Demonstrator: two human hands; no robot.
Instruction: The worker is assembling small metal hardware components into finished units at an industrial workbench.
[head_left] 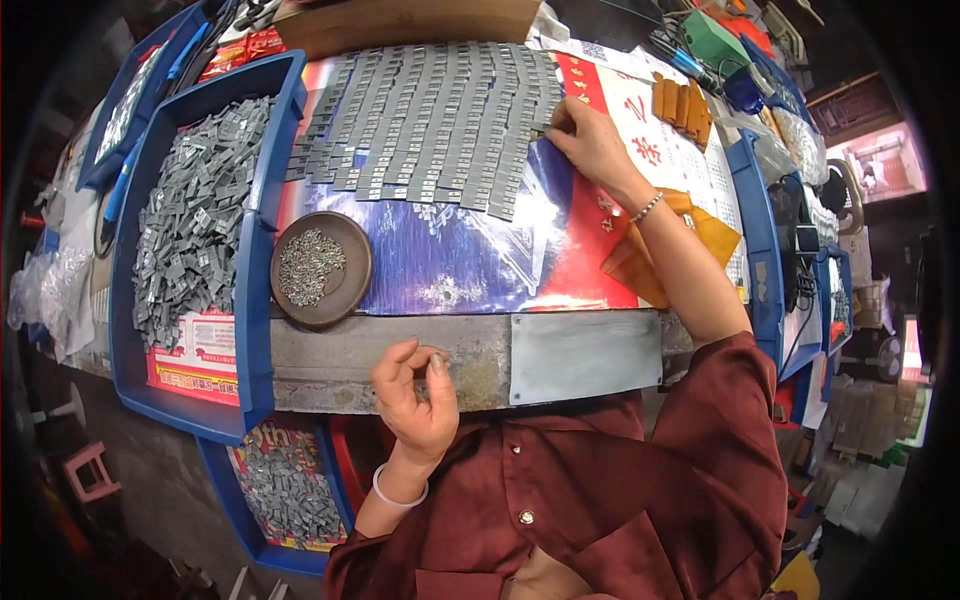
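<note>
At grey pieces (430, 130); right hand (594, 150) touching; left hand (418, 400) half-curled

Down at lower left, grey floor (150, 500), dull, shaded. Small pink stool (92, 457) standing there, open-framed, apart from surface (330, 358). Surface itself: worn grey front edge, stained in patches. Over to right: bright opening (885, 165), window or doorway, can't tell which, white-pink light pouring in. Below, second bright strip (911, 360), narrow, upright. Deep shadow between them. Lower right, pale box-like stack (862, 495), too blurred to make out.
</note>
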